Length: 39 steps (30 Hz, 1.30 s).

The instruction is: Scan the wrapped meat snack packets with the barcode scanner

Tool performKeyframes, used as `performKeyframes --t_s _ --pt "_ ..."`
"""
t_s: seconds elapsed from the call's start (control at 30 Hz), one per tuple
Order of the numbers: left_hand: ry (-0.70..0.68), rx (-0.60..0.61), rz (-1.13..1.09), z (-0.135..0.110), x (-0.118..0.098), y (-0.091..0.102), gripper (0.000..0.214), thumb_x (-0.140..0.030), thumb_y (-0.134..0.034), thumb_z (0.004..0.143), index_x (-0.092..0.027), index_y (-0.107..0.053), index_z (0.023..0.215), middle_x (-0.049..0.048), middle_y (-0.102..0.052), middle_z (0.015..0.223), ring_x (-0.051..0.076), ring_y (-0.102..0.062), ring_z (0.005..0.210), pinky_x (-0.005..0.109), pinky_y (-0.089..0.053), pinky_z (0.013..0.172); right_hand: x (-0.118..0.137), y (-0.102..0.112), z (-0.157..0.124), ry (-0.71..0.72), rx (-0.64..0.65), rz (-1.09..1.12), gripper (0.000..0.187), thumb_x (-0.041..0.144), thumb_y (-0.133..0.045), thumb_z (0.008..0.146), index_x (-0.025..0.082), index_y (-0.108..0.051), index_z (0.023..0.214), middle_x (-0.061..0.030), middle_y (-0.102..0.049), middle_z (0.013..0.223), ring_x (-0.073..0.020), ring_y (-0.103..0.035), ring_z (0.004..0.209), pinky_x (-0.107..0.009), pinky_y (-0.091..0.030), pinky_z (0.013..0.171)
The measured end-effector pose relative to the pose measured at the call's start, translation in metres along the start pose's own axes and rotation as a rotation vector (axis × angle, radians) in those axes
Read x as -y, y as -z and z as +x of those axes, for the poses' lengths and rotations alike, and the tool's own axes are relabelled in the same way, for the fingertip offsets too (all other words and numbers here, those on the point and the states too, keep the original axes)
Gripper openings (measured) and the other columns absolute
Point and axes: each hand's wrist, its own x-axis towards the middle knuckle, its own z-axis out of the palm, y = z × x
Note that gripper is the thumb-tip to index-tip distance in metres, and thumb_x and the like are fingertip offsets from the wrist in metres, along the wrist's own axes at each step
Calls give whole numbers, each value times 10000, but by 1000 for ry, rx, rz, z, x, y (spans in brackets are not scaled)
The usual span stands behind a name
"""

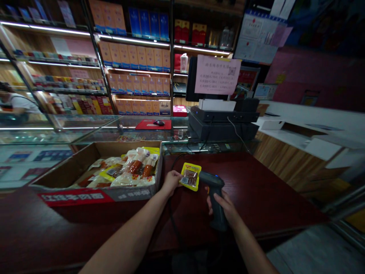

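Between the fingers of my left hand (172,182) is the left edge of a small yellow snack packet (190,176), whose clear window shows brown food and a pale label. My right hand (225,205) is wrapped around the handle of a dark handheld barcode scanner (218,201). The scanner's head points left, close beside the packet's right edge, and a small blue light shows on top. Left of my left hand stands an open cardboard box (98,196) holding several sealed food packets (135,166), some with yellow wrapping.
A dark red tabletop (256,190) lies under the box and hands. Behind it is a glass counter with a mouse (159,123) on a red mat, and a monitor (192,80) with a pink notice. A cable runs beside the box. At far left is a person (18,102).
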Motion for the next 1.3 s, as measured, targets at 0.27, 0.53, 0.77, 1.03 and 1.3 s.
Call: performKeyframes --t_s 0.27,0.53,0.77,1.03,1.3 --pt "-269 -60 -258 -6 6 -11 387 -488 -643 629 -176 -426 700 -25 -567 631 118 -598 622 279 -515 598 -4 5 2 -31 62 -31 445 501 -626 723 149 -571 991 14 -610 551 -123 -566 380 -214 -433 387" --pt "-336 -168 -117 -1 12 -11 234 -370 -581 696 -158 -489 736 -9 -550 660 123 -577 623 253 -489 570 0 1 0 -53 47 -21 398 501 -630 717 161 -558 911 28 -600 535 -117 -558 364 -205 -426 374" --pt "-311 -89 -252 -1 12 -13 296 -406 -623 662 -165 -459 717 -11 -563 671 134 -602 641 273 -512 574 -3 4 2 -47 33 -19 441 510 -639 707 151 -573 954 22 -604 537 -118 -551 362 -217 -435 374" --pt "-413 -96 -212 -24 -20 -5 293 -415 -637 650 -176 -467 674 -29 -536 590 120 -561 554 230 -477 470 -4 -1 5 -63 46 29 425 476 -653 728 148 -579 987 17 -607 550 -117 -550 366 -233 -459 380" --pt "-595 -338 -108 -47 -99 84 233 -364 -610 656 -175 -475 675 -32 -555 545 106 -540 503 202 -429 473 24 -54 30 -17 228 76 486 456 -667 724 133 -578 1075 2 -621 584 -117 -563 393 -250 -486 413"
